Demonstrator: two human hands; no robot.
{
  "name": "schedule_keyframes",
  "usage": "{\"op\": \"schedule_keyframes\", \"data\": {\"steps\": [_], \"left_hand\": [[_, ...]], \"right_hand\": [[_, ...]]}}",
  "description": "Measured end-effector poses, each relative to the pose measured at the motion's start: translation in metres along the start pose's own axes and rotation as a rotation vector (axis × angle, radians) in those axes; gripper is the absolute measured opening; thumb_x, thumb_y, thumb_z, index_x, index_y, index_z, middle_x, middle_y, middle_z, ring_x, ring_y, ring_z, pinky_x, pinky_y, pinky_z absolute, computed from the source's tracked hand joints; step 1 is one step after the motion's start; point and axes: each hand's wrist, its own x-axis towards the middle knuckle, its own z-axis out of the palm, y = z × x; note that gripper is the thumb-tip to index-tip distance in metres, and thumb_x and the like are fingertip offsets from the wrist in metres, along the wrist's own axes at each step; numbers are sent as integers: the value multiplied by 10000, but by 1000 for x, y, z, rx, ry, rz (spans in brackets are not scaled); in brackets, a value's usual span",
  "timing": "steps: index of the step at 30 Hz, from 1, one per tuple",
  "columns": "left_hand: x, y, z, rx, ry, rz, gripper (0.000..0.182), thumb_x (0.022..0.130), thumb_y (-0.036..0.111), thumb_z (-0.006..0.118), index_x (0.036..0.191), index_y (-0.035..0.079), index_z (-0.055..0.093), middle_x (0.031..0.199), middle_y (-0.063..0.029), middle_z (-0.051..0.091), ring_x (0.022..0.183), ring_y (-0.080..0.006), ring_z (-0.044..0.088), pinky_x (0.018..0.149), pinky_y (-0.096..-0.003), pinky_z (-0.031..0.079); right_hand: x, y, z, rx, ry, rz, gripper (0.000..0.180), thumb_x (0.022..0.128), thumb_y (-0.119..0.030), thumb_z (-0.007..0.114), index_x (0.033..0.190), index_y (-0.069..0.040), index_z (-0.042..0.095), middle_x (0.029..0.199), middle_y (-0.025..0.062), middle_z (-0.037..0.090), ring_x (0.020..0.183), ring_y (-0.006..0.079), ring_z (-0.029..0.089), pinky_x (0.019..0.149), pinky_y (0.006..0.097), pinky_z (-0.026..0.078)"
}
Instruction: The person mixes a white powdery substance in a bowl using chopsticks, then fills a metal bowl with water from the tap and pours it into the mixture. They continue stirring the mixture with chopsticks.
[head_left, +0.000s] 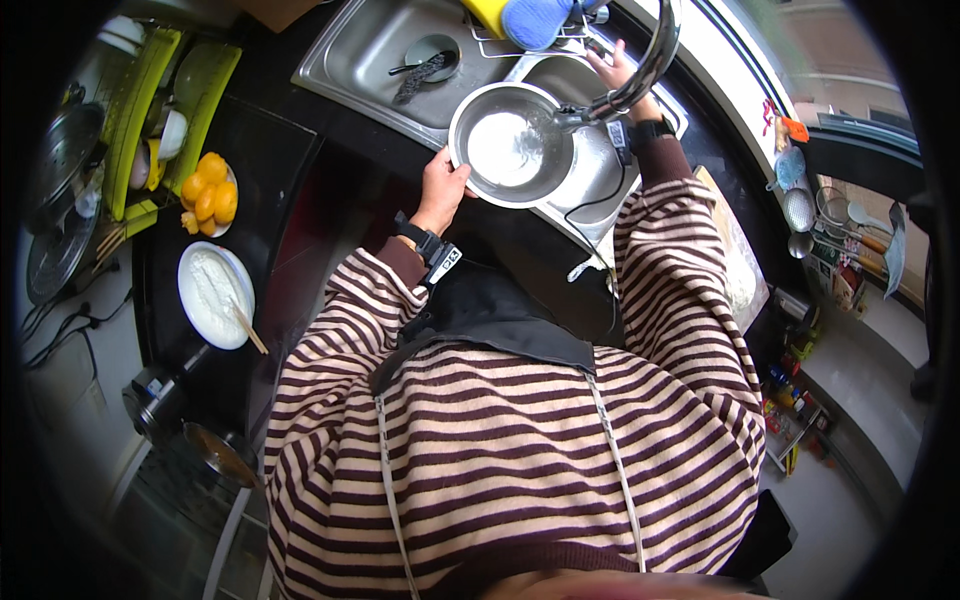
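My left hand (444, 187) grips the rim of a stainless steel bowl (480, 165), its thumb on the near left edge. The bowl is over the double sink (360, 45), beneath the spout of a curved chrome faucet (651, 71). Whether water is running into it, I cannot tell. Behind the faucet is my right hand (616, 71), raised with fingers apart near the back edge of the sink; the faucet partly hides it. A small bowl (442, 49) with a dark utensil and a dark mesh-like strip lies in the left basin.
A wire rack (487, 54) holds a blue scrubber (534, 22) and a yellow one. Left on the counter are a plate of orange-yellow pieces (210, 191) and a white bowl of flour-like powder (214, 292) with chopsticks (251, 330). A board (754, 300) lies right; utensils hang by the window.
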Motion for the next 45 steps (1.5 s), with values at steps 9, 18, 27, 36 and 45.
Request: {"op": "schedule_keyframes", "data": {"steps": [9,18,27,36,45], "left_hand": [[-45,15,-60,26,131,60,377,880,-38,495,1253,-9,541,947,-56,646,688,-98,626,503,-232,548],[-96,30,-95,-84,214,153,314,887,-40,482,1188,-9,565,932,-47,645,682,-91,621,509,-225,543],[-142,33,-112,-103,286,173,320,886,-4,515,1202,-9,565,938,-59,653,705,-102,635,521,-227,550],[-195,46,-151,-305,420,285,255,882,6,512,1124,19,594,877,-29,649,678,-86,615,514,-230,525],[-271,62,-244,-478,637,517,178,893,45,553,1064,27,596,874,-26,650,658,-91,623,503,-227,537]], "right_hand": [[-182,-5,45,-242,295,21,327,857,-103,643,1184,-116,640,1254,158,621,1188,310,579,1015,447,411],[-216,-205,142,-579,-116,-543,591,830,-570,570,1256,-166,648,1600,89,202,1485,364,66,1136,595,113],[-227,-232,162,-680,-211,-704,544,808,-565,616,1119,-132,724,1601,77,209,1491,362,31,1136,611,61],[-220,-305,166,-581,-62,-897,272,745,-394,767,952,-218,766,1550,58,344,1462,338,199,1104,598,174],[-140,-304,155,-819,283,-453,570,743,-304,816,1274,-343,614,1546,122,336,1430,344,272,1071,584,274]]}}
